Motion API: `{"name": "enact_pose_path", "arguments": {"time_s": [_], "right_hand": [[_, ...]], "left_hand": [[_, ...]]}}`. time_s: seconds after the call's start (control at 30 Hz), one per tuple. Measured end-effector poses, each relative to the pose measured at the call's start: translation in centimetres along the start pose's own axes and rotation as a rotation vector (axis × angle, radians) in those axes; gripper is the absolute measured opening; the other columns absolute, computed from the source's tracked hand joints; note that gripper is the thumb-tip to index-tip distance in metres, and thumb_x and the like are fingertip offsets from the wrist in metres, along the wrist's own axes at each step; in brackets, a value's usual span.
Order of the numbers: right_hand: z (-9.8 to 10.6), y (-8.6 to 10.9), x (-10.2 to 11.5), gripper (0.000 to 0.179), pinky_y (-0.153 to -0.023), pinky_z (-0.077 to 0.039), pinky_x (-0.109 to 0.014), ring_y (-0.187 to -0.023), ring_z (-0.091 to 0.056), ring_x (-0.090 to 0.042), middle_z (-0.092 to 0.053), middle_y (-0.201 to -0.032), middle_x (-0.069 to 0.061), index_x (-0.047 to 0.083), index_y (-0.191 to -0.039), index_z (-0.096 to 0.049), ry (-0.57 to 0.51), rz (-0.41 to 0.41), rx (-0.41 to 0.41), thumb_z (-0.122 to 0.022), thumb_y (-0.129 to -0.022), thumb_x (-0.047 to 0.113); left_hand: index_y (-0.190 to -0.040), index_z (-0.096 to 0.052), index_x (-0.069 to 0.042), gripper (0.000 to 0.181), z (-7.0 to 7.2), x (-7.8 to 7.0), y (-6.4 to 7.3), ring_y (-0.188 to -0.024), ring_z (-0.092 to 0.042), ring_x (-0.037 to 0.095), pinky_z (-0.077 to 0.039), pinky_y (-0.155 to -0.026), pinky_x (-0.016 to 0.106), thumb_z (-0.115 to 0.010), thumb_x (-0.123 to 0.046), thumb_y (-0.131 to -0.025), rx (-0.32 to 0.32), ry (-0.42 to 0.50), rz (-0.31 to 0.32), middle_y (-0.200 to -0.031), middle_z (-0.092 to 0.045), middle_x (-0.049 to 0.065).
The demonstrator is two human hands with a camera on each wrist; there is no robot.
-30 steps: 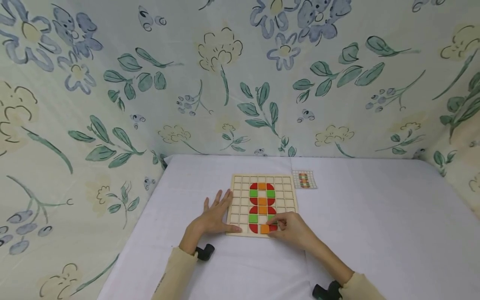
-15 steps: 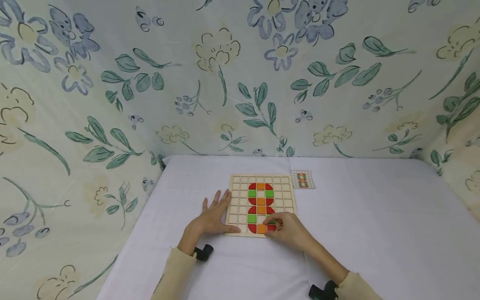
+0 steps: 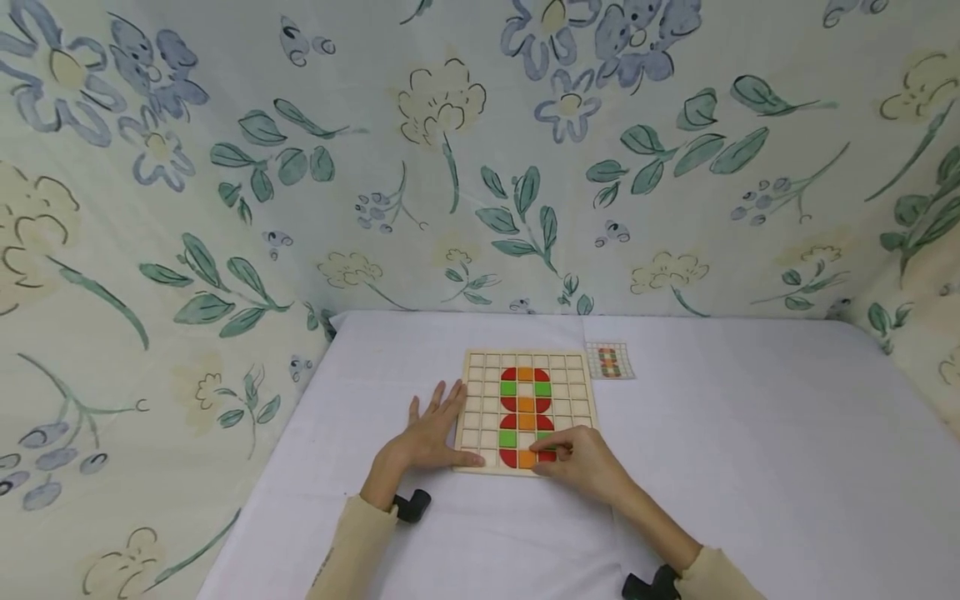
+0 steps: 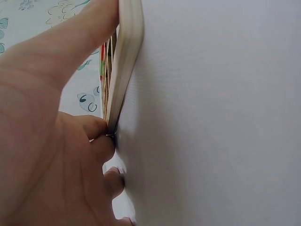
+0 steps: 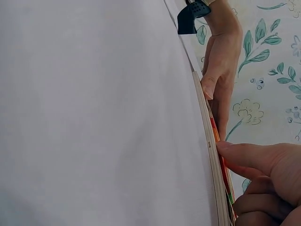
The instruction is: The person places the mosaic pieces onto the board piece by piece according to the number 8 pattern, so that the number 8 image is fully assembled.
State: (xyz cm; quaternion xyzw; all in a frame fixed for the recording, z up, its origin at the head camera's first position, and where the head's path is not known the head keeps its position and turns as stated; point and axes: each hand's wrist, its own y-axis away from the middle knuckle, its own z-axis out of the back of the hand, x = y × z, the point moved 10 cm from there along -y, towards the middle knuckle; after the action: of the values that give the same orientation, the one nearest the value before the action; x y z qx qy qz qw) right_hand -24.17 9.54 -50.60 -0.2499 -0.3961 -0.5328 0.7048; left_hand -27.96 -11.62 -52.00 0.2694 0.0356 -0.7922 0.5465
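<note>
A wooden grid board (image 3: 573,408) lies on the white cloth, with red rounded, green square and orange square tiles set in its middle columns. At its left side my left hand (image 3: 429,435) rests with fingers spread along the edge, thumb on the near left corner. My right hand (image 3: 588,462) has its thumb and index finger on an orange square tile (image 3: 527,459) in the lowest tile row, pinching it at the sides. That tile lies in its cell between two red tiles. The right fingers partly cover the green tile (image 3: 543,438) above. In the right wrist view, the thumb (image 5: 230,149) touches the board's edge.
A small pattern card (image 3: 611,361) with a matching coloured design lies beyond the board's upper right corner. White cloth (image 3: 735,433) covers the table, and a floral curtain (image 3: 450,167) hangs behind it. Dark wrist devices (image 3: 412,506) sit at both wrists.
The orange tile, earlier tilted or shifted over the red tile on its right, has slid left into its cell. My right hand has moved slightly left with it; the left hand holds still.
</note>
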Motion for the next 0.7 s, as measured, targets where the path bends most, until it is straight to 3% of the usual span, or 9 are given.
{"name": "enact_pose_path", "arguments": {"time_s": [0.5, 0.7], "right_hand": [[-0.18, 0.04, -0.18, 0.022, -0.050, -0.025, -0.016, -0.052, -0.031, -0.003, -0.037, -0.055, 0.007, 0.014, -0.101, -0.082, -0.019, 0.008, -0.019, -0.089, -0.081, 0.017], [0.68, 0.17, -0.23, 0.021, -0.050, -0.026, -0.017, -0.053, -0.034, -0.004, -0.038, -0.057, 0.006, 0.016, -0.102, -0.082, -0.014, -0.012, -0.029, -0.088, -0.083, 0.022]], "left_hand": [[-0.168, -0.010, -0.011, 0.126, 0.24, -0.17, 0.08, -0.164, 0.005, 0.035, 0.006, -0.126, 0.070, -0.082, -0.063, -0.078, -0.006, -0.015, 0.010, -0.176, -0.004, 0.007], [-0.168, -0.009, -0.010, 0.127, 0.08, -0.16, 0.08, -0.164, 0.005, 0.035, 0.006, -0.126, 0.070, -0.082, -0.063, -0.078, -0.006, -0.010, 0.004, -0.177, -0.003, 0.007]]}}
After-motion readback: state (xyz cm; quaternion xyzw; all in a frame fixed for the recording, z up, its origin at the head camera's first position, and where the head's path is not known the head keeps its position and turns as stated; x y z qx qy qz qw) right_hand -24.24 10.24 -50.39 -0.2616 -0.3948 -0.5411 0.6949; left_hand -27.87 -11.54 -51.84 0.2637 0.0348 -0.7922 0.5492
